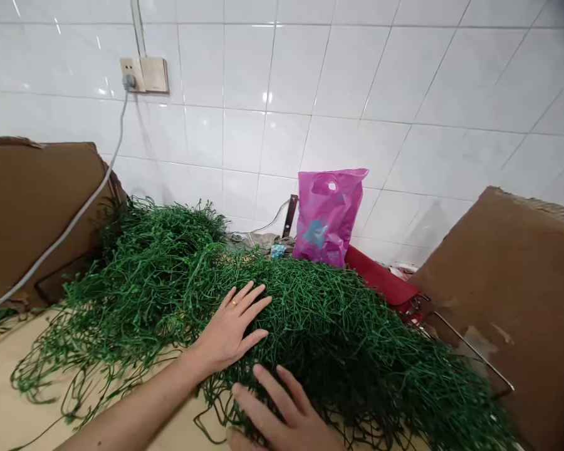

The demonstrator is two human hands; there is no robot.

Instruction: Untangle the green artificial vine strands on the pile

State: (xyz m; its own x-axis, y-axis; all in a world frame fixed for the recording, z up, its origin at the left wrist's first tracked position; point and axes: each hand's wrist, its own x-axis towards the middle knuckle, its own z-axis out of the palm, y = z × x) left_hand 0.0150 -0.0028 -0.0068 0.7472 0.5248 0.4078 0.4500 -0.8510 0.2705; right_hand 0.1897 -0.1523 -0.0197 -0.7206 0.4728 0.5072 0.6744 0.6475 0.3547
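Note:
A long heap of green artificial plant stems [310,294] with thin, tangled strands spreads across the pale tabletop [9,369]. My left hand [232,326] lies palm down on the middle of the heap, fingers spread, a ring on one finger. Lower and to the right, my right hand [284,413] is over the near edge of the stems. Its fingers are apart and nothing shows between them; whether it touches the stems I cannot tell.
Cardboard boxes stand at the left [37,207] and the right [512,294]. Against the tiled wall is a purple plastic bag [329,216], beside a red object [380,275]. A metal rod [474,351] juts near the right box. A grey power cord [82,216] hangs from a wall socket [131,75].

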